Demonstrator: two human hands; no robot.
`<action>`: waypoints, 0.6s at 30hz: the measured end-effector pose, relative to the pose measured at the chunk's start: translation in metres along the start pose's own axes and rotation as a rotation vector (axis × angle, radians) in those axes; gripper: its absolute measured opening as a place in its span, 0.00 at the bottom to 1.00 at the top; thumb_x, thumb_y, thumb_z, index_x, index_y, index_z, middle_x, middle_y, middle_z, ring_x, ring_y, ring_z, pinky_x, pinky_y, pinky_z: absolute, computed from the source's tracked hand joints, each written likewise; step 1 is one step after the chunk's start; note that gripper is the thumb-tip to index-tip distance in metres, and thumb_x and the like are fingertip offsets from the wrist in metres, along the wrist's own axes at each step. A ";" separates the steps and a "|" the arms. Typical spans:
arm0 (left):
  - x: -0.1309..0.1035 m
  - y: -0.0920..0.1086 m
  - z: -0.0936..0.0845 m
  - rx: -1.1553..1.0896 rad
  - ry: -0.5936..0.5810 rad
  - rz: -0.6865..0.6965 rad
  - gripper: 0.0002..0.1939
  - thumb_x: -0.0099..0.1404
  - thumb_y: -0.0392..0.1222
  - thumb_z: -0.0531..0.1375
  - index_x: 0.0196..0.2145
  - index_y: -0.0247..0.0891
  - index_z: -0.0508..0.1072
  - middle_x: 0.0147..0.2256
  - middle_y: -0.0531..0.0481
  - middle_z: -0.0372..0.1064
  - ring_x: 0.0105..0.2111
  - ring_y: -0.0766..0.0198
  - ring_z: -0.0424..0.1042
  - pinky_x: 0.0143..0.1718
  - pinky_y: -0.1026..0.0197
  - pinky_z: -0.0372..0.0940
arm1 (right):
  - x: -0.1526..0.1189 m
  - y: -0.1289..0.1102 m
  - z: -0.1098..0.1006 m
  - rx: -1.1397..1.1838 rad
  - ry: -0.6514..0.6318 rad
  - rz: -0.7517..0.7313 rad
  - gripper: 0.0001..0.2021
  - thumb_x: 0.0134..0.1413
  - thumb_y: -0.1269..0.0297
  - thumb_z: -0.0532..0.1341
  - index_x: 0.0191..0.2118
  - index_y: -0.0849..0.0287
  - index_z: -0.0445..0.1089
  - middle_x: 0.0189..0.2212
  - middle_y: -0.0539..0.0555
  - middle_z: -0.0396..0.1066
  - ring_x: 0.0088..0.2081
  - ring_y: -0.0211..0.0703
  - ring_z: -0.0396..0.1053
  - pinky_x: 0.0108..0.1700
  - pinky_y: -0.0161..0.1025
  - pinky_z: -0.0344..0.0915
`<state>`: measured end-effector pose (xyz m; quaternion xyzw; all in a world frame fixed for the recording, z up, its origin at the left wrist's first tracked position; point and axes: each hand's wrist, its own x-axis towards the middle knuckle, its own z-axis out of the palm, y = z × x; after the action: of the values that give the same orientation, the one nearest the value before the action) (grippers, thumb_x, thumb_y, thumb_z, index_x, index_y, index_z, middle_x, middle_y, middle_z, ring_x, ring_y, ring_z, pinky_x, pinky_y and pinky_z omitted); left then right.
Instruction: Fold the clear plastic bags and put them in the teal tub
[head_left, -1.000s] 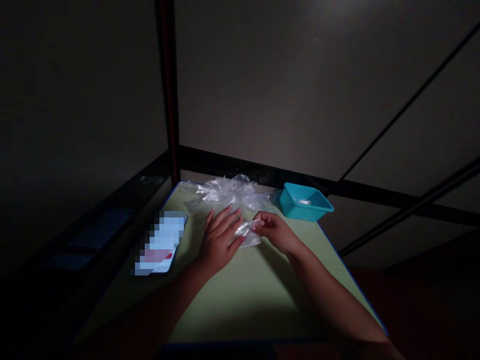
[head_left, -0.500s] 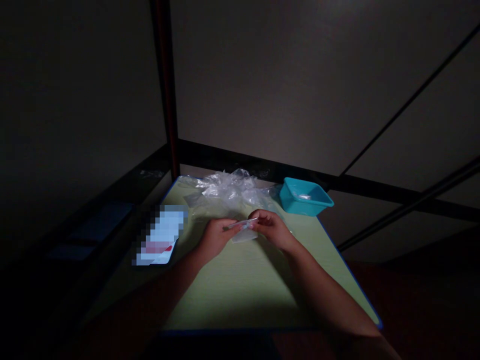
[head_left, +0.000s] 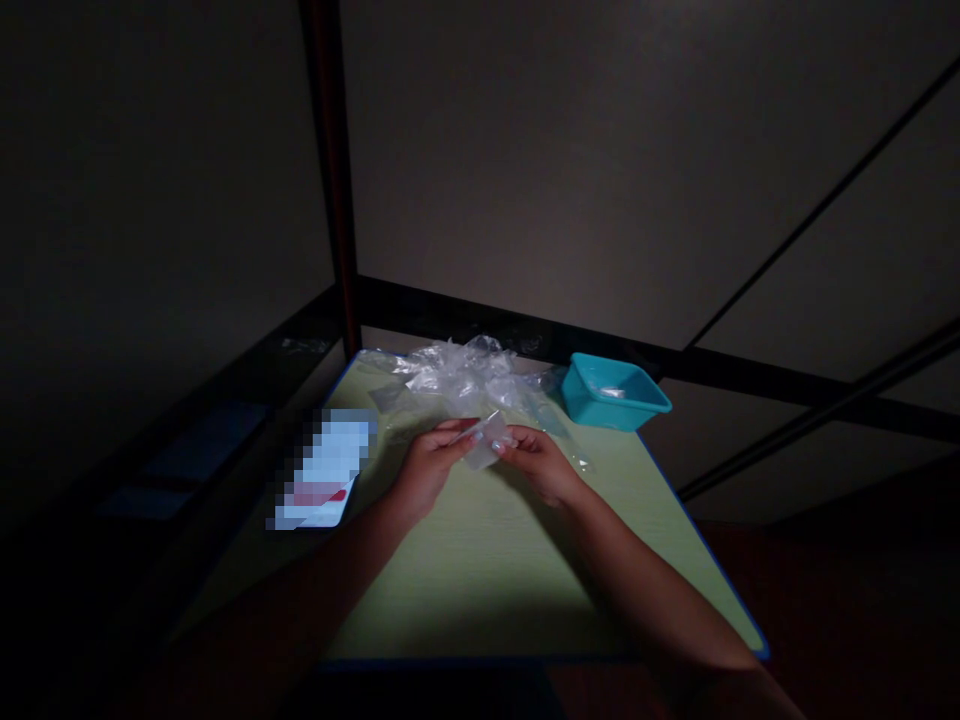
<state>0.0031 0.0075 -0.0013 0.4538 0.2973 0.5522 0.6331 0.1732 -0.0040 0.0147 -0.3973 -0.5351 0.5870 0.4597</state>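
- In the head view, with the person's side of the table [head_left: 450, 590] at 6 o'clock, the clear plastic piece [head_left: 487, 452] is between the hands, just above or on the tabletop; which of the two cannot be told
- At its 9 o'clock the left hand [head_left: 431, 467] pinches one side between thumb and fingers; at its 3 o'clock the right hand [head_left: 538, 462] grips the other likewise
- The piece looks like thin film, so it is probably very light, limp and slippery, apt to crease or tear; opposite edges seem the best hold, pinched softly with the thumbs on top
- A heap of crumpled clear plastic [head_left: 457, 375] lies at 12 o'clock, a turquoise basket [head_left: 611, 408] with something shiny inside at 2, and a lit phone [head_left: 330, 470] at 9, beyond the left hand
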 end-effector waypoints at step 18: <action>-0.002 0.005 0.003 -0.032 0.074 -0.123 0.23 0.46 0.51 0.69 0.37 0.33 0.78 0.41 0.42 0.76 0.48 0.51 0.69 0.49 0.55 0.60 | 0.019 -0.035 -0.057 -0.073 0.208 0.087 0.18 0.26 0.54 0.74 0.23 0.62 0.74 0.22 0.51 0.72 0.24 0.35 0.68 0.32 0.35 0.66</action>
<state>0.0031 0.0052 0.0043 0.4037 0.3391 0.5333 0.6615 0.2271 0.0301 0.0431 -0.4956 -0.4876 0.5421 0.4719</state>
